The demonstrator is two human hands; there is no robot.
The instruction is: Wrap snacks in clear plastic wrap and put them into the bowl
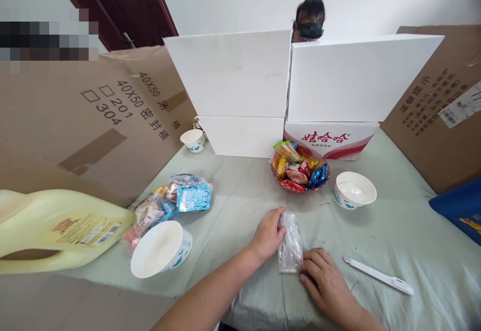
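Observation:
A folded clear plastic bag (290,251) lies flat on the cloth-covered table in front of me. My left hand (267,236) pinches its upper left edge between thumb and fingers. At the lower right edge, my right hand (326,277) has its curled fingers closed on the plastic. Just beyond the hands is a reddish clear bowl (280,186) heaped with wrapped snacks (298,168). To the right of my right hand lies a white box cutter (379,275). A white paper bowl (355,190) stands beyond it.
On the left are another paper bowl (160,251), snack packets (193,196) and a yellow jug (71,230) on its side. A third paper bowl (193,140) sits farther back. White boxes (240,75) and brown cartons (124,120) wall the table. A person (310,15) is behind them.

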